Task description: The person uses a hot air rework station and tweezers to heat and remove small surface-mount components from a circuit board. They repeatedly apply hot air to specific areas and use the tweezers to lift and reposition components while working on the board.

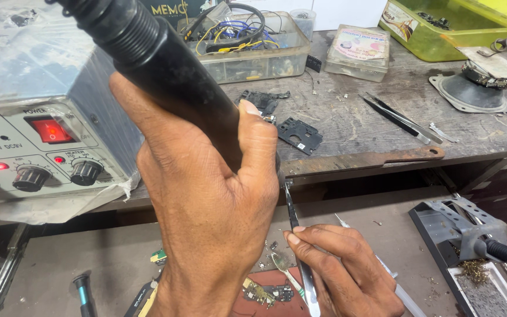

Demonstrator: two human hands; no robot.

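Head view: left hand (206,205) fills the centre, fingers curled tight round a thick black hot-air handle (148,53) — thumb up along its right side, the handle running up and left out of the top of the frame, ribbed collar near the top. The nozzle end is hidden behind the palm.

Right hand (347,270) sits low and right of the left hand, close beside it. Thumb and fingers pinched shut on slim metal tweezers (297,246), which run steeply up from the hand, the tip ending just under the left thumb base. Hand and tweezers are above a small circuit board (265,292) lying on a red mat (253,302) at the bottom edge — board is just below and left of the right fingers; contact between the tweezers and the board cannot be told.

Left side: grey rework station (42,117) wrapped in plastic film, red power switch lit, two black knobs on the front. Back of the wooden bench (371,117): clear plastic box of wires (247,47), a smaller clear box (356,51), a green tray (447,29). On the bench — black phone frame pieces (300,135), a spare pair of tweezers (403,119), a round speaker part (476,88). Lower right: grey soldering iron stand (470,235) with brass wool in its tray.
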